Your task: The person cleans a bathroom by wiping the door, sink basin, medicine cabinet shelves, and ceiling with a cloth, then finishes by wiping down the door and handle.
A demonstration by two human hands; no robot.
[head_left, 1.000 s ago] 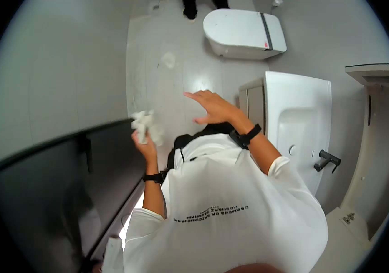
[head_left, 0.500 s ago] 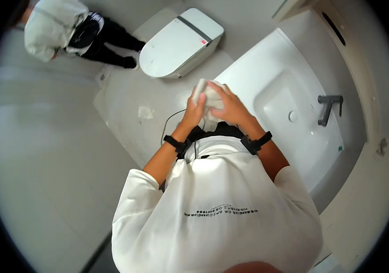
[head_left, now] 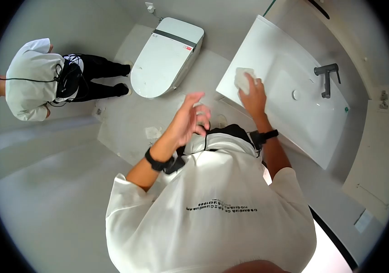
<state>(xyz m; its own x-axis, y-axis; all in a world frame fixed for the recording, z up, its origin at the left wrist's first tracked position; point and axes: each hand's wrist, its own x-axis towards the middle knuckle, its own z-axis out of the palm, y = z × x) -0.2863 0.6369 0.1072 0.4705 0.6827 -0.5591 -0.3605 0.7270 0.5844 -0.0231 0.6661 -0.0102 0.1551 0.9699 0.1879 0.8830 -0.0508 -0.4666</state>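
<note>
My right hand [head_left: 254,97] is on the flat left part of the white washbasin counter [head_left: 258,43]. Under its fingers lies a folded off-white cloth [head_left: 242,80], seemingly pressed against the surface. My left hand [head_left: 189,120] is raised in the air over the floor, in front of my waist, with fingers loosely curled and apart. Nothing is in it. Each wrist wears a black band.
Right of my right hand is the sunken basin with a round drain [head_left: 295,94] and a dark grey faucet [head_left: 326,78]. A white toilet [head_left: 162,61] with its lid down stands ahead. Another person [head_left: 35,84] in a white top stands at the left wall.
Both hands were together on the cloth before my body. The right has carried it onto the counter, while the left has let go and moved aside. The other person has shifted in view.
</note>
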